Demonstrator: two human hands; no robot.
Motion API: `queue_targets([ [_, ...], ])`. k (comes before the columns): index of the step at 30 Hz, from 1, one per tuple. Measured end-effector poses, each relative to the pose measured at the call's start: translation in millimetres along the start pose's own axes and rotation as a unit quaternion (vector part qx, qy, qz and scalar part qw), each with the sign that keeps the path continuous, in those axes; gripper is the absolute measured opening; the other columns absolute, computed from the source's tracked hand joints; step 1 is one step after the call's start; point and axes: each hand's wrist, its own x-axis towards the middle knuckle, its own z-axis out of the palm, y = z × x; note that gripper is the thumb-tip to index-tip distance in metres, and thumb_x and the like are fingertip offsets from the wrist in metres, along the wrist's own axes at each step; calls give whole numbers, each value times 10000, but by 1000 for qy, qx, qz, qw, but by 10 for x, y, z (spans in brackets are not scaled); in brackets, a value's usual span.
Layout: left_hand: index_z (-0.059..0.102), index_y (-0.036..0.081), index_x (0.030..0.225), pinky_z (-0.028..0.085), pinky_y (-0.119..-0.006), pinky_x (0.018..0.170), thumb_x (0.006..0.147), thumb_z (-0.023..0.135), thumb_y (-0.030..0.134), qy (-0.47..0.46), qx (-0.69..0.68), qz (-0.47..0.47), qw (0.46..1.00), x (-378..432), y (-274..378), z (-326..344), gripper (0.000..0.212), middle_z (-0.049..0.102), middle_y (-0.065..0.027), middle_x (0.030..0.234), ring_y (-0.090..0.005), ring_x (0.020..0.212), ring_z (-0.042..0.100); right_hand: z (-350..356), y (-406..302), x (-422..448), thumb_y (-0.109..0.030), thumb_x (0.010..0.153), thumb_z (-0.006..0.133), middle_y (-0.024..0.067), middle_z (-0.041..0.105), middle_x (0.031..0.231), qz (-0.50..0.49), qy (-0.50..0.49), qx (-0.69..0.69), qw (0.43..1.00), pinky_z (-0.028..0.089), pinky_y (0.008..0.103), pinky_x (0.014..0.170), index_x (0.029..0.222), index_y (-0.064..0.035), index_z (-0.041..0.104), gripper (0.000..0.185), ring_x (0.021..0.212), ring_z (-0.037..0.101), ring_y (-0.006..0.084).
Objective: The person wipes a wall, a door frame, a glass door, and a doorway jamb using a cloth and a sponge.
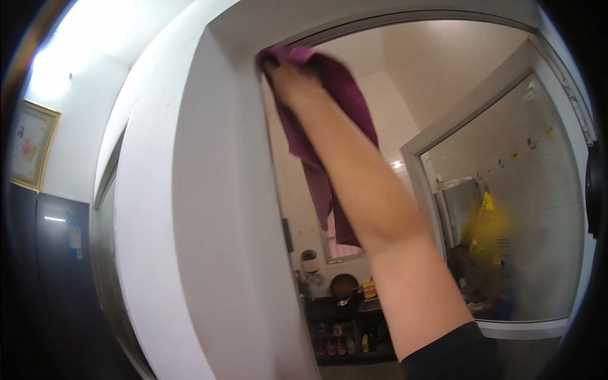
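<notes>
My right hand point(294, 83) reaches up to the top left corner of a doorway and holds a purple cloth point(354, 102). The cloth is bunched around the fingers, and its loose folds hang down behind the forearm. Cloth and hand are at the corner where the white door frame point(242, 190) meets the dark track of the top rail point(403, 18). The fingertips are blurred and partly covered by the cloth. My left hand is out of view.
A glass door panel point(536, 199) in a pale frame stands at the right, with a yellow plastic bag point(487, 228) behind it. Through the doorway are a wok point(344, 286) and a dark counter point(327, 306). A framed picture point(29, 145) and dark cabinet point(61, 266) stand left.
</notes>
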Motion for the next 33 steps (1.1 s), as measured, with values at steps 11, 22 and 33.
queue_targets([
  [11, 409, -18, 1259, 284, -440, 1024, 644, 753, 23, 12, -12, -28, 999, 81, 171, -23, 707, 287, -278, 1362, -401, 1294, 249, -902, 1036, 597, -108, 778, 426, 111, 433, 1310, 134, -107, -71, 983, 374, 418, 977, 1282, -159, 405, 506, 1210, 417, 272],
  [22, 482, 0, 1201, 349, -473, 973, 643, 763, 65, -4, -46, -37, 998, -137, 6, -44, 629, 348, -274, 1325, -429, 1265, 285, -1484, 1879, 429, -165, 785, 409, 52, 219, 1445, 223, -22, -173, 959, 144, 533, 1053, 1356, -213, 301, 583, 1311, 253, 305],
  [33, 471, -10, 1186, 345, -462, 989, 790, 585, 63, 24, -32, -32, 999, -108, -25, 18, 419, 351, -242, 1331, -394, 1271, 292, -471, 182, 725, -63, 773, 376, 139, 431, 1314, 53, -213, -39, 975, 329, 376, 1011, 1275, -117, 450, 509, 1215, 405, 298],
])
